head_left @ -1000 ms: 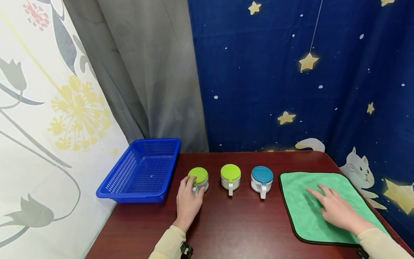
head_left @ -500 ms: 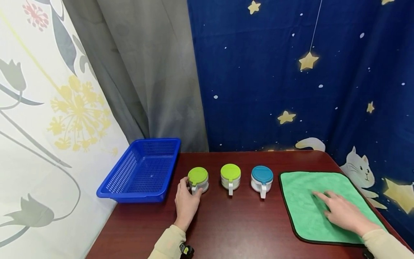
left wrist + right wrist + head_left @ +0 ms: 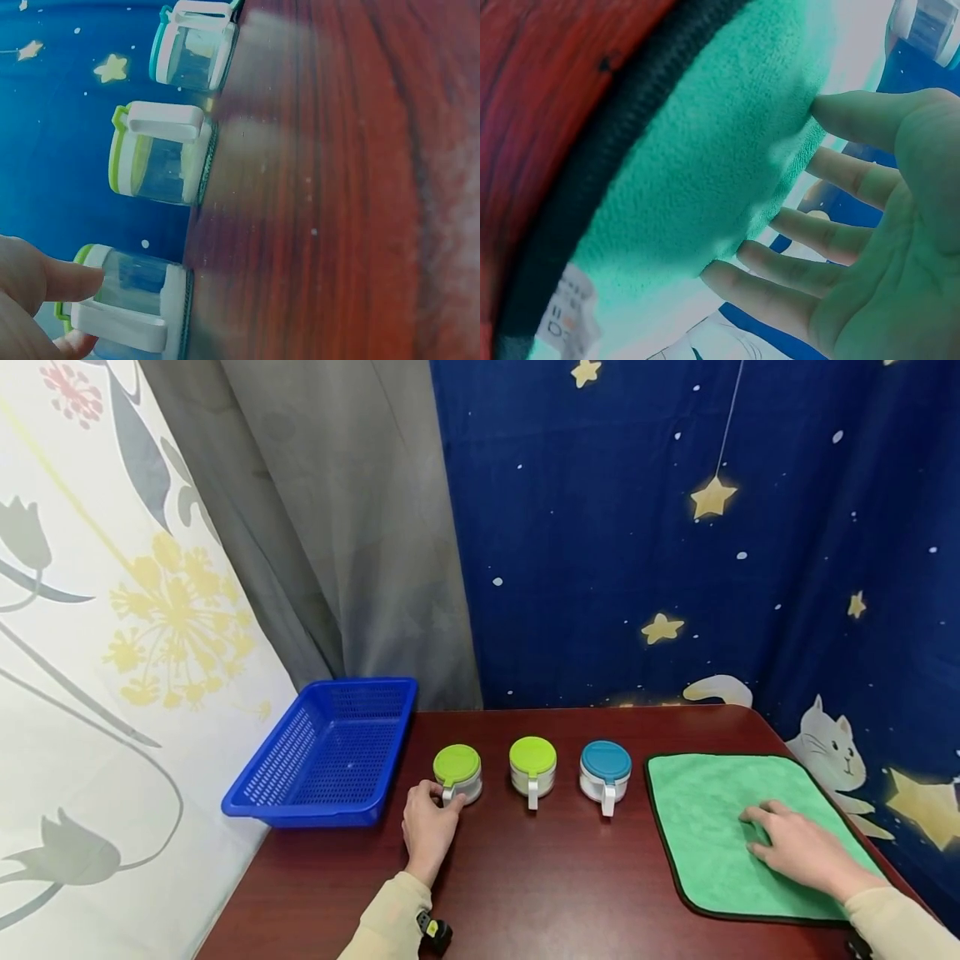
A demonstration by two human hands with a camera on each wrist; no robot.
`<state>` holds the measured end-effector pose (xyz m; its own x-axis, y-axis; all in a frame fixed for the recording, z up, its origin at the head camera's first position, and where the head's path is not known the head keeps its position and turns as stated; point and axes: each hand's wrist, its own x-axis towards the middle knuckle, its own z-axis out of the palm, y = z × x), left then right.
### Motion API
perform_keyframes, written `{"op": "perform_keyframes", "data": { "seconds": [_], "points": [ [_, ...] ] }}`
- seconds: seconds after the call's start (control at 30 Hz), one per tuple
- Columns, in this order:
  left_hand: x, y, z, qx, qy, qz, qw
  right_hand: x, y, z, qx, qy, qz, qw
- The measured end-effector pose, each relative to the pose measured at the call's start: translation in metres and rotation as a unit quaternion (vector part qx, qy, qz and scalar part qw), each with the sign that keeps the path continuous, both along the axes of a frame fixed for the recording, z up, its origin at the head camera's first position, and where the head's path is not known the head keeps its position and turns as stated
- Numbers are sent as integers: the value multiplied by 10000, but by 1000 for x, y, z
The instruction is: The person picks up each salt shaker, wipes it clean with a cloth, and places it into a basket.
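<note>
While the left hand pinches the leftmost green-lidded jar at its handle side, thumb and finger curled on the clear wall, the jar stands on the table at the row's 9 o'clock end, just beside the blue basket. Judged light, rigid plastic, smooth-walled and likely slippery; lid may be hinged, so lift by the white handle or body, not the cap. Right hand lies flat, fingers spread loosely, on the green cloth at 3 o'clock: soft, limp, easy to bunch.
</note>
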<state>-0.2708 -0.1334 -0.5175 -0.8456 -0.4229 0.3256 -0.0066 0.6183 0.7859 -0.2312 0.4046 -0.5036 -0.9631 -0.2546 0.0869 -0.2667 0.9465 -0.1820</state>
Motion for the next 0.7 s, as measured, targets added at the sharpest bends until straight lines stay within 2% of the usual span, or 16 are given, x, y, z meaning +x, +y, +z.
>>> {"op": "perform_keyframes", "data": {
  "seconds": [0.43, 0.7],
  "points": [
    [-11, -1, -9, 72, 399, 242, 9989, -3, -4, 0, 101, -108, 49, 9999],
    [-18, -1, -8, 247, 331, 193, 9990, -1, -6, 0, -56, -9, -101, 9999]
  ]
}}
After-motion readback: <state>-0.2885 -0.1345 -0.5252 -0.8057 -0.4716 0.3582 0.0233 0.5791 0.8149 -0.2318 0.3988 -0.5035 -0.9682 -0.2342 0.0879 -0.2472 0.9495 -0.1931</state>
